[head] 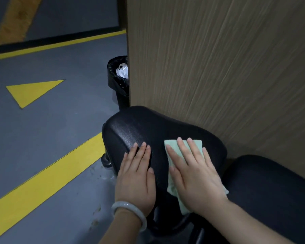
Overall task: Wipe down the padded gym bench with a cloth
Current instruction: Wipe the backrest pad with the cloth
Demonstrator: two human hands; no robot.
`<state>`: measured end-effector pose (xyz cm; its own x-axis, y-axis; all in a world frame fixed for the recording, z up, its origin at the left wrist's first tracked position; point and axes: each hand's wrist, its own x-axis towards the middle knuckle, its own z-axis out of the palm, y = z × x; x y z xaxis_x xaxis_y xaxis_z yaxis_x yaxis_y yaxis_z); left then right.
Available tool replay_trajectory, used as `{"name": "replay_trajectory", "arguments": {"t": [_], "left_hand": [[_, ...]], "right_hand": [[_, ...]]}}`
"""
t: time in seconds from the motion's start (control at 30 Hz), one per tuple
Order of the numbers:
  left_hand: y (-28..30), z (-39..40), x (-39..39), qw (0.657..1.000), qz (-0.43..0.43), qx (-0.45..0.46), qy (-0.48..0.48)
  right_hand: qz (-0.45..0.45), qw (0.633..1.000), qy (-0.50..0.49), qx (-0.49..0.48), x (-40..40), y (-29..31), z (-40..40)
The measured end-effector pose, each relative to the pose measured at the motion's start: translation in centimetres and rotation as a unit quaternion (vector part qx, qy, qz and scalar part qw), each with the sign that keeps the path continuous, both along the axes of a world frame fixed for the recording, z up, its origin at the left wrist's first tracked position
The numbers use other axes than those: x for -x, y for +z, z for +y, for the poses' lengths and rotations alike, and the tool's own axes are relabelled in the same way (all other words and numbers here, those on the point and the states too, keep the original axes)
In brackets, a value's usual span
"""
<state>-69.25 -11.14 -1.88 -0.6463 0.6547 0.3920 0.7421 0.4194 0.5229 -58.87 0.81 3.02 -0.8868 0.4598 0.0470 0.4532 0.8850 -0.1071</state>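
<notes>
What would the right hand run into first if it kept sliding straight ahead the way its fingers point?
The right hand, flat on the green cloth, points up-left along the black seat pad. It would likely reach the pad's far edge, then the wood-grain panel; depth is unclear.

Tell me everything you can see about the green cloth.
The cloth is pale mint green, soft-looking and folded into a long strip. It lies flat on the black padded bench, pressed down by the flat right hand, which covers its middle; its far corners and near end show. The left hand lies beside it, apart.

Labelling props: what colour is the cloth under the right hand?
Pale mint green cloth, seen in the head view.
</notes>
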Motion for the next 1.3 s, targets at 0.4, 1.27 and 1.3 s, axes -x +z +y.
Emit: {"name": "replay_trajectory", "arguments": {"t": [0.4,1.27,1.3], "left_hand": [[-0.3,0.1,-0.1,1.000,-0.004,-0.019,0.010],[-0.1,0.0,0.1,1.000,-0.010,-0.019,0.001],[-0.1,0.1,0.1,1.000,-0.012,-0.019,0.003]], "right_hand": [[-0.056,0.995,-0.078,0.015,6.0,0.5,3.8],[0.001,0.998,-0.044,0.049,-0.4,0.0,-0.3],[0.001,0.997,-0.052,0.054,0.0,0.2,0.5]]}}
